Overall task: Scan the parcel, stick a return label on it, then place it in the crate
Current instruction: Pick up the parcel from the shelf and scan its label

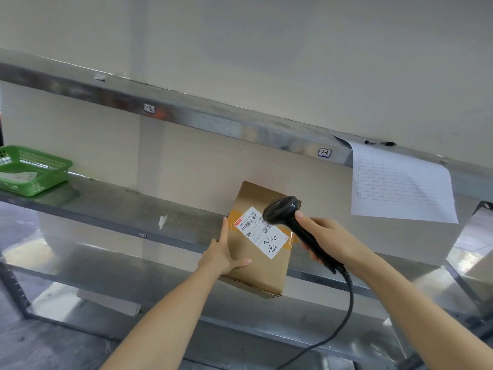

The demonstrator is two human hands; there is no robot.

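Observation:
A brown cardboard parcel (257,265) is held tilted in front of the middle metal shelf. My left hand (222,253) grips its left edge, thumb on the top face. A white shipping label (260,232) with barcodes and handwritten "0325" lies across orange tape on the parcel's top. My right hand (324,237) holds a black corded barcode scanner (286,213) by its handle, with the scanner head just above the label's upper right part. The scanner's cable hangs down to the bottom edge of the view.
A green plastic basket (40,170) holding white label sheets stands at the left on the middle shelf (114,206). A ruled paper sheet (400,185) hangs from the upper shelf (213,117) at the right, with a black marker (380,143) above it.

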